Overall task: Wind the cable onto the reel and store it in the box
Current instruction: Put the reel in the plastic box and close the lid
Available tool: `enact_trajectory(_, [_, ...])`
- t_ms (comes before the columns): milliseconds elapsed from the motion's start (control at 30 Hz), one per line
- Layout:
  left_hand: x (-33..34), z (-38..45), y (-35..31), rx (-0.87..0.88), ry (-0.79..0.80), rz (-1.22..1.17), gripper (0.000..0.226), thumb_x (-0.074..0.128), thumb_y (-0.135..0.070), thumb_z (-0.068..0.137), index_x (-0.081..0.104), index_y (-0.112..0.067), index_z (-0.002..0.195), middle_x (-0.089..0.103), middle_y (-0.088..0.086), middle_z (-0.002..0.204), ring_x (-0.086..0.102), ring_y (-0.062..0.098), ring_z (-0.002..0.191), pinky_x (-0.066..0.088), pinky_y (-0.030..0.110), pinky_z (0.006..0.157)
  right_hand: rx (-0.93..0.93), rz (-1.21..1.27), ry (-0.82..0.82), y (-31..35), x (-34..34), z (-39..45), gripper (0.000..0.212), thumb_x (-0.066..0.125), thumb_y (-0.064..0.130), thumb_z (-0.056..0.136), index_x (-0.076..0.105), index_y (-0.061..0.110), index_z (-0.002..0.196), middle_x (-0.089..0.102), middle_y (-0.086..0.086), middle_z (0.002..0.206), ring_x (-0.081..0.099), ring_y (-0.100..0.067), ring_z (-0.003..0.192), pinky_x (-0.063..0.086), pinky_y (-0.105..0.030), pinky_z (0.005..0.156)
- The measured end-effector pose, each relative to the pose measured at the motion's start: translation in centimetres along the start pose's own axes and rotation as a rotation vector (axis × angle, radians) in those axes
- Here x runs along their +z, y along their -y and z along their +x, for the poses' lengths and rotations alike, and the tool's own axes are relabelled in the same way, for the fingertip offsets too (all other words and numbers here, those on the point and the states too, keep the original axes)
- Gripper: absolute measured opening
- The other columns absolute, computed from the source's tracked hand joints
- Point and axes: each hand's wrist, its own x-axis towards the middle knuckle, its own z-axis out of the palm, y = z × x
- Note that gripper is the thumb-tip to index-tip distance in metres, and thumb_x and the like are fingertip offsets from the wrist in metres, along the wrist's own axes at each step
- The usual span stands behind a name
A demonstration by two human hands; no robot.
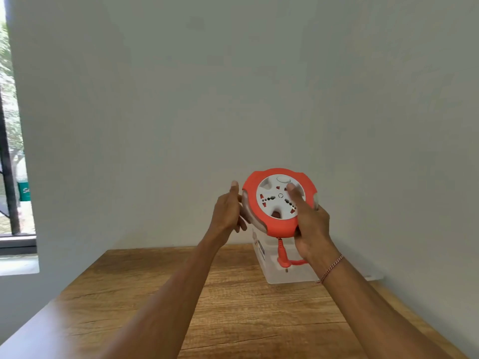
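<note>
both hands grip round orange plastic reel (pixel 278 202) above clear box (pixel 287 270).

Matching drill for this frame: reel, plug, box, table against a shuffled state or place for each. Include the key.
Things:
1 reel
2 plug
3 box
4 table

States:
A wooden, bears the box
B orange, dangles under the reel
C clear, stands on the table
D orange and white, gripped by left hand and right hand

Pairs: 1-D, 2-B, 3-C, 4-A
</note>
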Motion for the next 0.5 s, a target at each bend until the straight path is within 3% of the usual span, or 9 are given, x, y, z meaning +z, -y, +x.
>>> enact_trajectory(100, [2.1, -0.4, 1.3, -0.152, 0.013, 0.349, 0.063, 0.037, -0.059, 0.100, 0.066, -0.004, 0.090, 0.074, 0.010, 0.070, 0.067, 0.022, 0.051, 0.057, 0.030, 0.053, -0.011, 0.013, -0.061, 1.4, -1.2, 0.4, 0.049, 0.087, 0.045, 0.066, 0.070, 0.019, 0.105, 0.077, -0.003, 0.092, 0.074, -0.024, 0.082, 0.061, -0.046, 0.070])
enact_trajectory(167, [3.5, -0.9, 2.2, -0.235, 0.058, 0.483, 0.059, 0.049, -0.065, 0.094, 0.061, -0.008, 0.084, 0.073, 0.009, 0.074, 0.071, 0.023, 0.057, 0.059, 0.032, 0.059, -0.028, 0.002, -0.079, 2.1, -1.9, 0.6, 0.049, 0.085, 0.045, 0.068, 0.068, 0.019, 0.106, 0.077, -0.003, 0.092, 0.074, -0.023, 0.081, 0.061, -0.046, 0.070])
enact_trajectory(233, [4.8, -1.3, 2.8, -0.291, 0.144, 0.536, 0.047, 0.061, -0.061, 0.088, 0.054, -0.016, 0.078, 0.068, 0.004, 0.073, 0.068, 0.018, 0.057, 0.054, 0.027, 0.052, -0.039, -0.012, -0.086, 2.7, -2.4, 0.8, 0.047, 0.084, 0.045, 0.069, 0.068, 0.020, 0.106, 0.077, -0.003, 0.093, 0.074, -0.023, 0.080, 0.061, -0.047, 0.070])
enact_trajectory(300, [5.5, -1.6, 3.4, -0.298, 0.189, 0.520, 0.032, 0.071, -0.045, 0.086, 0.055, -0.018, 0.081, 0.066, 0.001, 0.074, 0.065, 0.014, 0.058, 0.049, 0.024, 0.045, -0.039, -0.024, -0.090, 3.2, -2.6, 1.0, 0.044, 0.084, 0.044, 0.070, 0.067, 0.021, 0.105, 0.077, -0.003, 0.092, 0.074, -0.024, 0.079, 0.061, -0.048, 0.070])
enact_trajectory(367, [5.3, -1.6, 3.9, -0.303, 0.181, 0.449, 0.020, 0.071, -0.028, 0.084, 0.060, -0.011, 0.086, 0.067, 0.004, 0.074, 0.065, 0.015, 0.056, 0.048, 0.023, 0.041, -0.032, -0.035, -0.085, 3.4, -2.7, 1.1, 0.042, 0.083, 0.044, 0.071, 0.066, 0.023, 0.104, 0.076, -0.003, 0.092, 0.075, -0.025, 0.079, 0.061, -0.047, 0.069])
enact_trajectory(500, [2.9, -0.8, 4.3, -0.308, 0.197, 0.473, 0.013, 0.065, -0.013, 0.084, 0.058, -0.008, 0.075, 0.064, 0.007, 0.069, 0.062, 0.016, 0.055, 0.049, 0.023, 0.045, -0.014, -0.042, -0.053, 3.9, -2.5, 1.4, 0.042, 0.083, 0.040, 0.073, 0.067, 0.019, 0.106, 0.076, -0.005, 0.093, 0.075, -0.026, 0.079, 0.061, -0.046, 0.068])
